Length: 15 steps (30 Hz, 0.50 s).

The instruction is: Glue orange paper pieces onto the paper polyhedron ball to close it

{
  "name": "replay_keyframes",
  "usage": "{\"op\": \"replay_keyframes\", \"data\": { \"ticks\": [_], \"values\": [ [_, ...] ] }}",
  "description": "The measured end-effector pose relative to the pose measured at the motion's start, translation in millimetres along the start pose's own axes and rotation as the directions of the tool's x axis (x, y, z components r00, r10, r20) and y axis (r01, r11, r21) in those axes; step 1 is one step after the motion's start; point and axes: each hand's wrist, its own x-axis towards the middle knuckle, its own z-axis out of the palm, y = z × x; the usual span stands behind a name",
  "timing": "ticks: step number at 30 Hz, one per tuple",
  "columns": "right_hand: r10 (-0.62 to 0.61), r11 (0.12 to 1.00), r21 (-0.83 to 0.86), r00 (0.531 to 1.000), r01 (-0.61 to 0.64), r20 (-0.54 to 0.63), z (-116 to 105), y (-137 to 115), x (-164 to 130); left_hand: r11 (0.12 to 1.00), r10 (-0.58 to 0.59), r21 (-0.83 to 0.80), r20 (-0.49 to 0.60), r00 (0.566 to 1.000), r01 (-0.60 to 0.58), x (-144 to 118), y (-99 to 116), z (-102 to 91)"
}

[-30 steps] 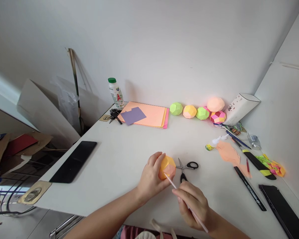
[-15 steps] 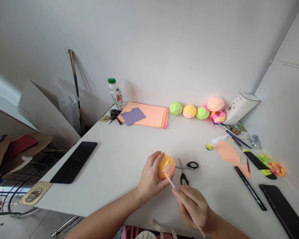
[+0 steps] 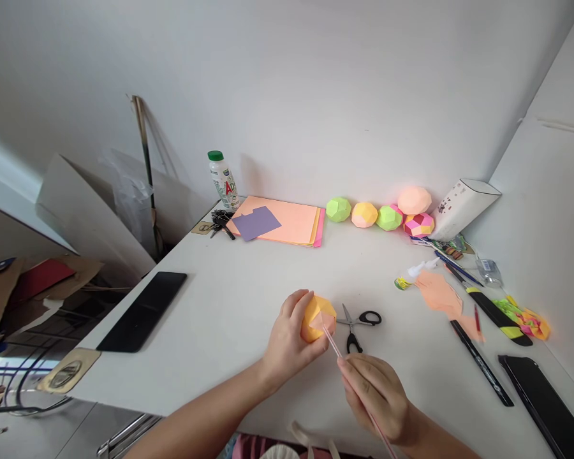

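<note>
Since a second ago: thin stick (image 3: 332, 341) tip shifted up the orange paper ball (image 3: 317, 317).

Left hand (image 3: 289, 335): grip cupping ball, near-centre of desk (image 3: 229, 306).

Right hand (image 3: 375, 392): grip pinching stick, long axis running near-right to far-left, ball lying far-left of it.

Scissors (image 3: 358, 320): just right of ball.

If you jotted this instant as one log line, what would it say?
left hand: grips orange paper ball | right hand: holds thin stick, tip on ball | scissors: beside, on table

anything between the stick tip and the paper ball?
Nothing visible. The right hand holds the thin stick with its tip already on the orange paper ball, which the left hand grips. The scissors lie beside the ball, off that line.
</note>
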Motion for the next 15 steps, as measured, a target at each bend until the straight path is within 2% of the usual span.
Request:
{"op": "replay_keyframes", "data": {
  "ticks": [5, 15],
  "values": [
    [-0.022, 0.999, 0.048, 1.000, 0.023, -0.003, -0.7, 1.8, -0.7, 1.000, 0.008, -0.005, 0.003, 1.000, -0.008, 0.1, -0.9, 0.2],
    [-0.016, 0.994, 0.110, 0.997, 0.008, 0.072, 1.2, 0.6, -1.3, 0.999, 0.041, -0.002, -0.018, 0.999, -0.041, 0.5, 1.0, -0.6]
  ]
}}
